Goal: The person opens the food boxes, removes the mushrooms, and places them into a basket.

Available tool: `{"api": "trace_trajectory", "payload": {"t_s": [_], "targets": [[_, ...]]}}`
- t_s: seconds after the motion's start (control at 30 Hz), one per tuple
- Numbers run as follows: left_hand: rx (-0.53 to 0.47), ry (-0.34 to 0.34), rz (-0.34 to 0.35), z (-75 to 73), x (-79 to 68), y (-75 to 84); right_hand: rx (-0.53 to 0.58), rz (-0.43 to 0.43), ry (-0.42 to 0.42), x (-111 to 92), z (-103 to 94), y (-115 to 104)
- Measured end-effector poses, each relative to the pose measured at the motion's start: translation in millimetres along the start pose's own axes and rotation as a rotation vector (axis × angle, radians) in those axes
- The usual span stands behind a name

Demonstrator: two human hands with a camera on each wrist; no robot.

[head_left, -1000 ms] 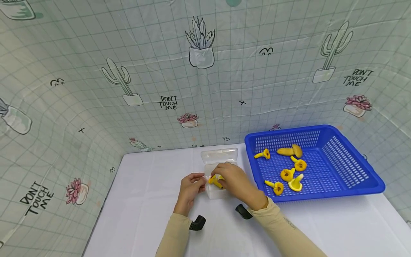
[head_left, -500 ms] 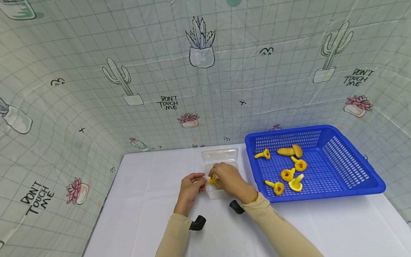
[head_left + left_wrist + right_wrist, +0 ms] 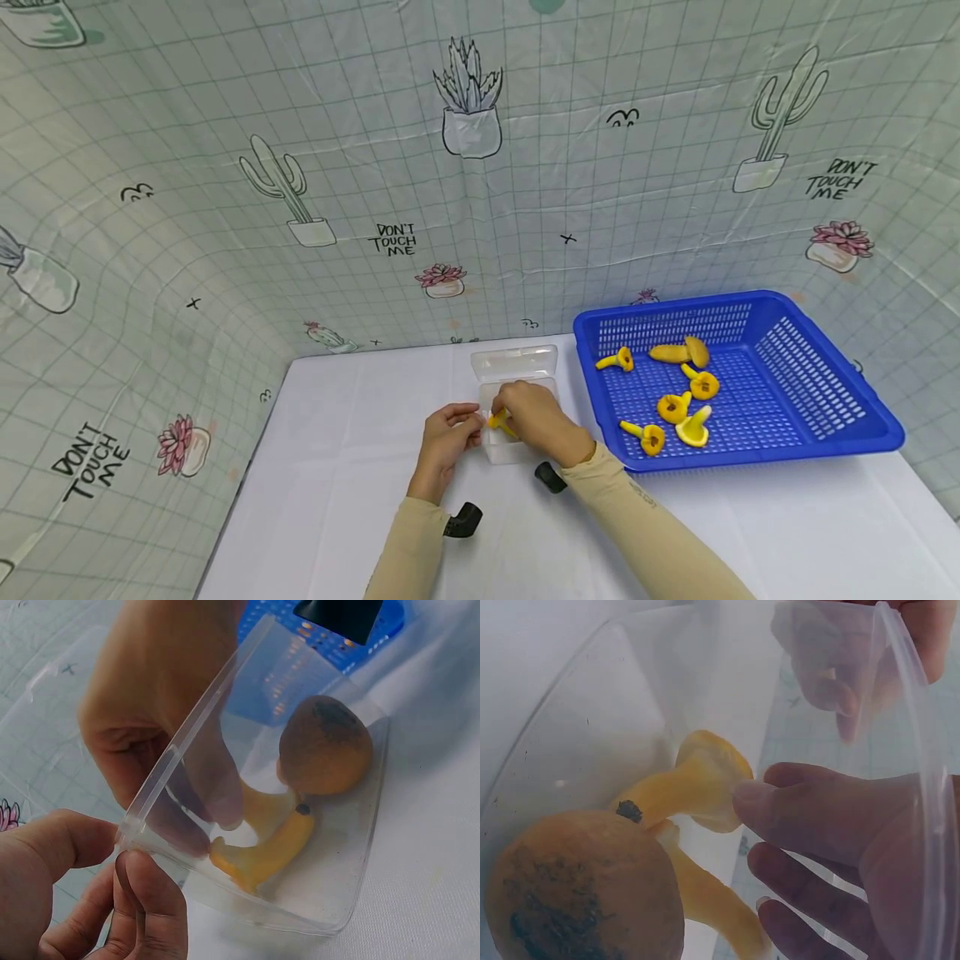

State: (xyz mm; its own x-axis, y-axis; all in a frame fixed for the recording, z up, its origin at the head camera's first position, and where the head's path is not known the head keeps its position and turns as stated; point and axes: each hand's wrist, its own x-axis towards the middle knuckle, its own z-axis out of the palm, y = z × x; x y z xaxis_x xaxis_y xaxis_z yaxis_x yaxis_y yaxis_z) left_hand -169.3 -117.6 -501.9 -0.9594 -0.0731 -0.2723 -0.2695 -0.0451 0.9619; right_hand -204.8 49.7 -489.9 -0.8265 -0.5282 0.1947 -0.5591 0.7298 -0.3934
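My left hand (image 3: 447, 437) pinches the rim corner of a clear plastic box (image 3: 510, 454) between thumb and fingers. Inside the box, my right hand (image 3: 534, 421) reaches down, thumb and finger at the flared cap of a yellow mushroom (image 3: 686, 787). The thumb tip meets the cap edge in the right wrist view. Beside it lies a second yellow mushroom (image 3: 712, 900). A round brownish-orange cap (image 3: 326, 746) with dark smudges sits at the box's other end. The lid (image 3: 513, 362) is flipped back.
A blue plastic basket (image 3: 825, 387) stands at the right with several yellow mushrooms (image 3: 702, 385) in it. A white cloth (image 3: 337, 483) covers the table. A patterned curtain (image 3: 360, 167) rises behind and at both sides. Black wrist mounts (image 3: 463, 521) sit by the sleeves.
My right hand has shifted slightly left within the box, its fingers closing in around the yellow mushroom. The left hand stays at the rim.
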Motion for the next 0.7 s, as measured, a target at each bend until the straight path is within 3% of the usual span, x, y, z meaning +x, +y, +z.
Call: {"api": "trace_trajectory", "payload": {"t_s": [0.43,0.7], "targets": [[0.003,0.008,0.004,-0.3,-1.9,1.0,-0.043,-0.037,-0.006,2.8,0.2,0.0],[-0.008,0.012,-0.002,-0.1,-1.3,0.2,-0.155,-0.109,0.044,5.4,7.1,3.3]]}}
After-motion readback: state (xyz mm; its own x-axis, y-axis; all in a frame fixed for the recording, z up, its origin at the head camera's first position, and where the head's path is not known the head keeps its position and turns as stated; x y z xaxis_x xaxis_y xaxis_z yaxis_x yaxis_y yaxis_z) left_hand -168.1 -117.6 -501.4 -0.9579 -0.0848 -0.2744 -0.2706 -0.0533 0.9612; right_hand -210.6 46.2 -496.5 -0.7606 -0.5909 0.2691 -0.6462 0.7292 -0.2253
